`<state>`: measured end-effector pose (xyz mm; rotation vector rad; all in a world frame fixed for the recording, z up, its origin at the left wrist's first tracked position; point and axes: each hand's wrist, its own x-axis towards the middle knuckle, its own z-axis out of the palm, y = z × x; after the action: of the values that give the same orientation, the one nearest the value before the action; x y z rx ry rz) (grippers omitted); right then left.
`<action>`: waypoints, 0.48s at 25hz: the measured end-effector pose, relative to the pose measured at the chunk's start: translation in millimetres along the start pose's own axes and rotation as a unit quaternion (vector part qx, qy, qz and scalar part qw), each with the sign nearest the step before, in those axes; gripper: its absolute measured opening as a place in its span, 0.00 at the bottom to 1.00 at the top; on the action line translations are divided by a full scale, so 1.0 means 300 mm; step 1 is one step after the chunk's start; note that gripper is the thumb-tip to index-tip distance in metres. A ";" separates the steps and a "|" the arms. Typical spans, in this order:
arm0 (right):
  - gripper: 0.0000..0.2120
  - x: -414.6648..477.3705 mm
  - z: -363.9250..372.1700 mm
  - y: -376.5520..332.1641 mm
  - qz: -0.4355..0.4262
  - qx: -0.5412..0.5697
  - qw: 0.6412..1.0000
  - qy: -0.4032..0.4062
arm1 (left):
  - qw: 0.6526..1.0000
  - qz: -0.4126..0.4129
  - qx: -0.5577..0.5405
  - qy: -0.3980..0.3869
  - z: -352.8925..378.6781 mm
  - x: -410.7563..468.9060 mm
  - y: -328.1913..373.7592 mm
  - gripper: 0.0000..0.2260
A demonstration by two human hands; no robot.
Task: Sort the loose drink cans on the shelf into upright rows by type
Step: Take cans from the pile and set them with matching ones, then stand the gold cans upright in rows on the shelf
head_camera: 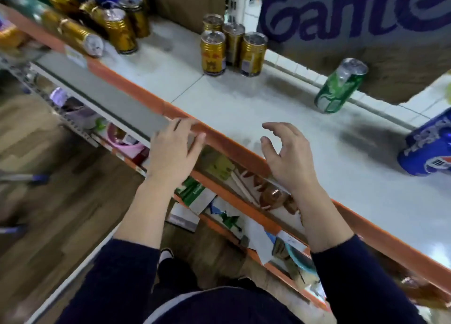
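Four gold cans (231,48) upright, grouped mid-shelf (268,109): row begun. Heaped gold cans (107,28) far left, some lying, left to sort. Green can (340,89), blue Pepsi can (429,145) stand apart at right. Your left hand (174,148) flat on shelf edge, right hand (280,153) hovering; both grips empty.

Can cluster (212,53) sits left of lone can (340,87) (on shelf (244,104)).

Bare shelf (244,109) lies open between the upright gold cans (231,48) and green can (341,85).
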<state>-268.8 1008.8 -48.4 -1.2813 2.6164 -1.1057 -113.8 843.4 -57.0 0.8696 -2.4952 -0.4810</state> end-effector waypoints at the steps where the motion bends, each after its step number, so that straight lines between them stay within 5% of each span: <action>1: 0.13 0.023 0.057 -0.066 -0.021 0.004 1.000 -0.016 | 1.000 -0.020 0.011 0.013 -0.048 -0.014 -0.082 0.16; 12: 0.13 0.231 0.766 -0.844 -0.151 0.059 0.981 -0.107 | 0.988 -0.105 0.069 0.093 -0.556 -0.095 -0.950 0.10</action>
<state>-70.1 722.0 -48.1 -1.7032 2.2209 -1.0679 132.7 622.1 -56.5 1.1831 -2.2987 -0.2807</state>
